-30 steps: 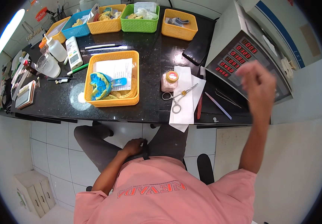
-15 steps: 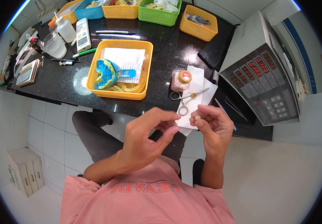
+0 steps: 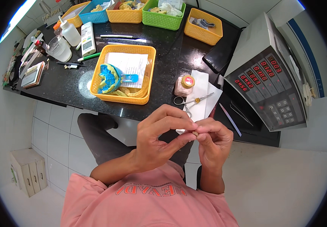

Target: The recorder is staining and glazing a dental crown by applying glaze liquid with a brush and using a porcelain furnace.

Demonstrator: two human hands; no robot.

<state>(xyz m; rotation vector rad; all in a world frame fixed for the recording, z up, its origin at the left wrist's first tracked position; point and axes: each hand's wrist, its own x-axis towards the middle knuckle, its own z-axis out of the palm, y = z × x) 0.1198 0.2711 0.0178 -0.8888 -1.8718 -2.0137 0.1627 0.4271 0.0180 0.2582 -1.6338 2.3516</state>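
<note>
My left hand (image 3: pixel 159 138) and my right hand (image 3: pixel 214 145) meet over my lap, just below the counter's edge. Both pinch a small pale cream piece (image 3: pixel 195 134) between their fingertips, which partly cover it. Just beyond them lie white paper sheets (image 3: pixel 200 84) bearing scissors (image 3: pixel 189 102), with a pink jar with a gold lid (image 3: pixel 183 88) beside them. A lavender stick (image 3: pixel 229 118) and thin metal tweezers (image 3: pixel 239 112) lie to their right.
On the dark counter (image 3: pixel 68 98) sit a yellow basket (image 3: pixel 152 68) with blue-and-yellow impression material and paper, more colored baskets (image 3: pixel 163 22) behind, bottles (image 3: pixel 71 34), a cup (image 3: pixel 59 51) and a black phone (image 3: pixel 220 55). A device (image 3: pixel 273 98) with red displays stands right.
My right hand has come down from the device to lap level with the small piece. My left hand has risen from my lap and now joins it on the piece.
</note>
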